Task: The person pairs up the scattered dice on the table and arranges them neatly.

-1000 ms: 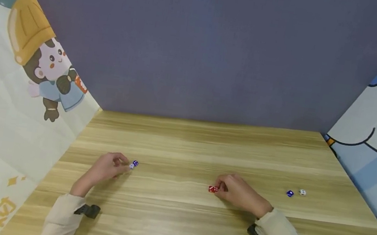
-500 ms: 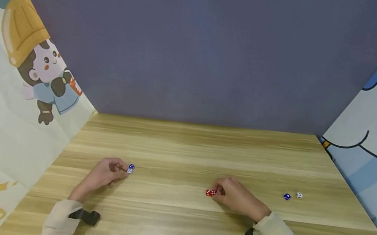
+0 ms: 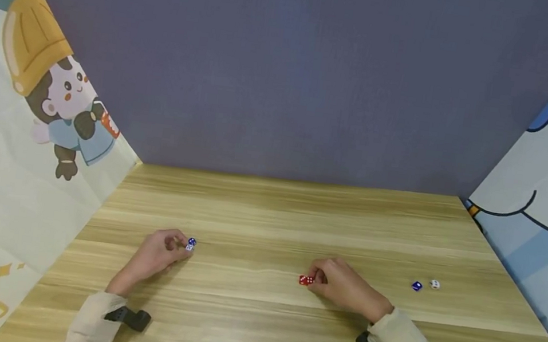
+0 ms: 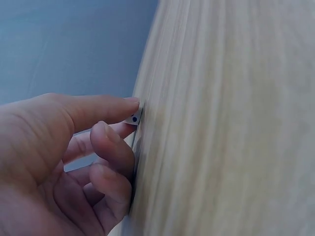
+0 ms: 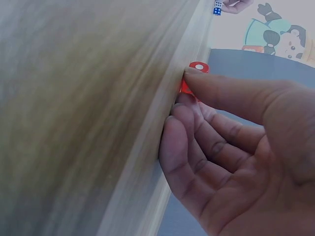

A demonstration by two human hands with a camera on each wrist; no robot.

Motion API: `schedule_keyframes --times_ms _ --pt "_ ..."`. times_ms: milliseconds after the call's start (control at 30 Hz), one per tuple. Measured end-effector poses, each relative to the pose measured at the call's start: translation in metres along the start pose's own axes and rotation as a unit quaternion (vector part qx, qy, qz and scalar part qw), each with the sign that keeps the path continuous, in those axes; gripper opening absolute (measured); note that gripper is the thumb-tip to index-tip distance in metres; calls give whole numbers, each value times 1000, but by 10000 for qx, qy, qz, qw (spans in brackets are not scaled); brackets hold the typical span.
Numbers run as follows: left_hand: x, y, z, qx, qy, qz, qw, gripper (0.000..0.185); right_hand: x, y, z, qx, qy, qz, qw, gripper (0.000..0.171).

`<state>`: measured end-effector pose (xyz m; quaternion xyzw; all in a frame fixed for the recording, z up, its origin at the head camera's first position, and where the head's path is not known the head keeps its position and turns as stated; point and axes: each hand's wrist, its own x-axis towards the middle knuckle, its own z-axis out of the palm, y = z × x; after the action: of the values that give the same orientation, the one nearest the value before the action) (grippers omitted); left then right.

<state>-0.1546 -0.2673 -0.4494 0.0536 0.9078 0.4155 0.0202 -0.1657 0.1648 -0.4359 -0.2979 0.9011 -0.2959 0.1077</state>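
Wooden table [image 3: 268, 216], purple back wall. My left hand [image 3: 156, 254] pinches a white die [image 3: 189, 247] with a blue die [image 3: 192, 241] touching it at 12 o'clock, keeping the pair together. My right hand [image 3: 342, 287] pinches red dice [image 3: 306, 280]. A spare blue die [image 3: 417, 286] and spare white die [image 3: 434, 284] lie at 3 o'clock.

The light wooden table [image 3: 289, 213] carries a red die [image 3: 306, 280] near its middle, a blue die [image 3: 417, 286] just beside a white die [image 3: 434, 284] well right of it, and blue-and-white dice [image 3: 190, 244] well left.
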Motion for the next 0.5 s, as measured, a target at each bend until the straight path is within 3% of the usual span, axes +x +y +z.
schedule_keyframes --times_ms 200,500 --pt "0 0 -1 15 45 9 10000 18 0 -1 -1 -15 5 -19 10000 11" --pt "-1 1 -1 57 90 -344 9994 16 -1 -1 0 32 17 8 10000 11"
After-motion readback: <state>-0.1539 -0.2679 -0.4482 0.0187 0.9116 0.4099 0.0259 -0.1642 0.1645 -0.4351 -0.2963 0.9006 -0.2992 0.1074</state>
